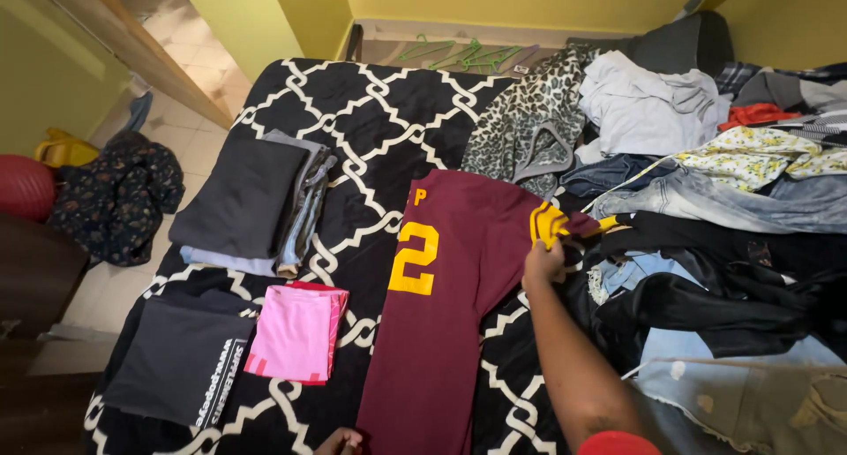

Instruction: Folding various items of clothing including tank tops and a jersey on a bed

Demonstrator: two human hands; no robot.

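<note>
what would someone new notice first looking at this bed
The maroon jersey with yellow lettering lies flat mid-bed on the black quilt with a white lattice pattern, its yellow-striped sleeve pinched by the right hand; the left hand touches its hem. A heap of unfolded clothes fills the right side, while a folded pink cloth and a folded dark stack sit on the left.

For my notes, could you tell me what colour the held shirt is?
Maroon shirt with yellow markings; head view.
</note>
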